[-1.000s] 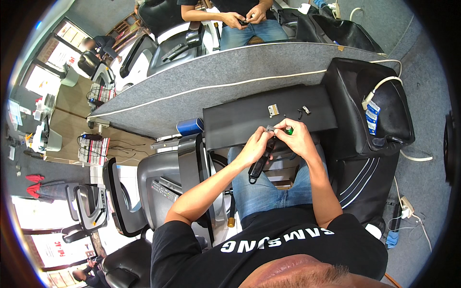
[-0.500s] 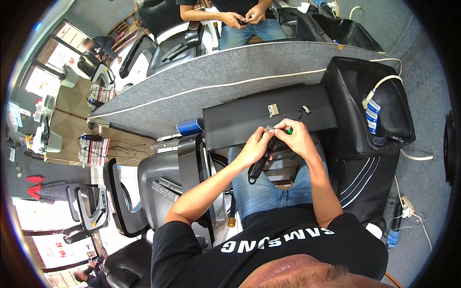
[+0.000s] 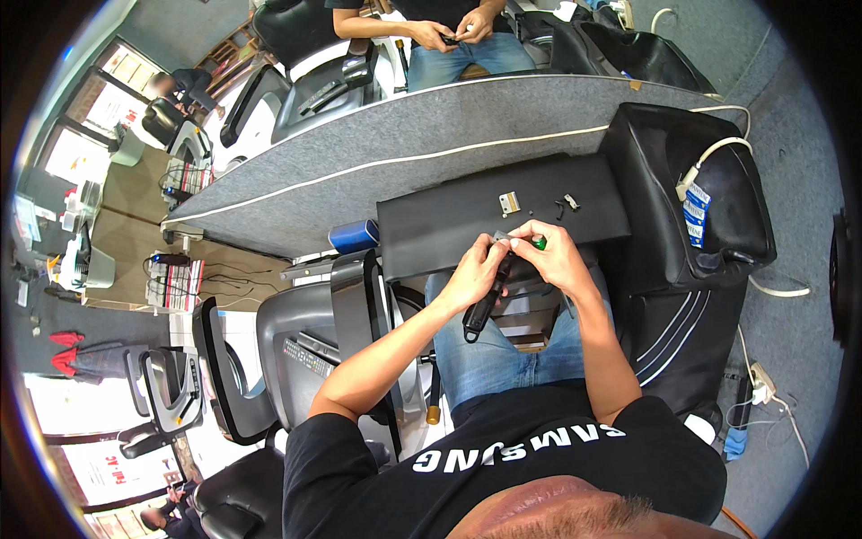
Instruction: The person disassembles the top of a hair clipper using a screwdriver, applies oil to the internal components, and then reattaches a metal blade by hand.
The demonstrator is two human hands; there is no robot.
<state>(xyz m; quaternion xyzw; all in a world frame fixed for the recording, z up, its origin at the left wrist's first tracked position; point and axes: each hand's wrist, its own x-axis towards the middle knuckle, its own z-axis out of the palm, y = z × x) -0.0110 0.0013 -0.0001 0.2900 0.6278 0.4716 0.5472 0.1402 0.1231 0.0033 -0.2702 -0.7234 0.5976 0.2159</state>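
A black hair clipper (image 3: 482,313) slants between my knees, its metal end pointing away from me. My left hand (image 3: 476,269) is closed around its upper part. At that metal end, my right hand (image 3: 549,258) pinches with thumb and finger, touching the left fingertips. From the right fingers pokes the green end of a small tool (image 3: 540,242); the rest of it is hidden in the hand. Beyond my hands, on a black padded bench (image 3: 440,216), lie a flat metal clipper blade (image 3: 509,203) and several small metal and black parts (image 3: 570,202).
A blue cylindrical case (image 3: 354,236) touches the bench's left end. Left of me, a black salon chair (image 3: 287,310) carries remote controls (image 3: 307,357). On the right, a black padded seat (image 3: 646,180) holds blue-and-white packets (image 3: 696,218) and a white cable. A mirror rises behind the bench.
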